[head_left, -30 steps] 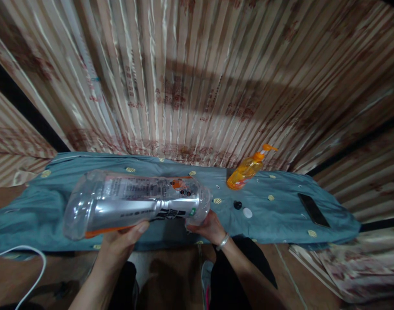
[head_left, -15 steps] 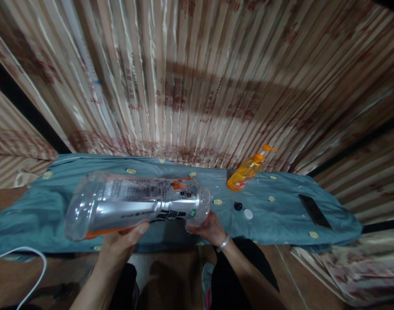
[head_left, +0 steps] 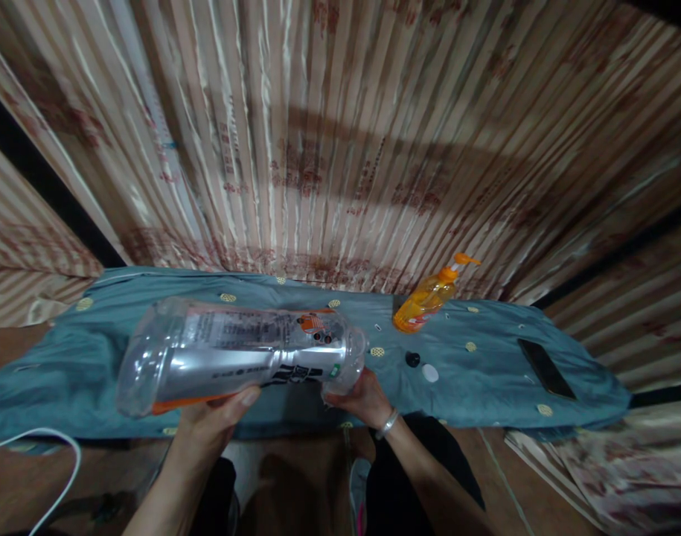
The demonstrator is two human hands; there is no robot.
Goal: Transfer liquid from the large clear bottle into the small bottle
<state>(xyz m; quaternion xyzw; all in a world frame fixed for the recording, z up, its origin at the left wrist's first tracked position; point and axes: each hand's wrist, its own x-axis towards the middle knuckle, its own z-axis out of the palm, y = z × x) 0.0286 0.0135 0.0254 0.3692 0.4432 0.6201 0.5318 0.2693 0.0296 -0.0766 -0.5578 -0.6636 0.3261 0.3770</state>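
We hold a large clear plastic bottle [head_left: 234, 357] with a silver-and-orange label sideways above the teal cloth, at left-centre; no contents can be made out. Our left hand [head_left: 217, 417] grips its underside, thumb on the label. Our right hand [head_left: 362, 398] grips its neck end. Farther right, a pump bottle [head_left: 426, 301] contains orange liquid, with a black cap [head_left: 412, 359] and white disc [head_left: 430, 373] nearer us.
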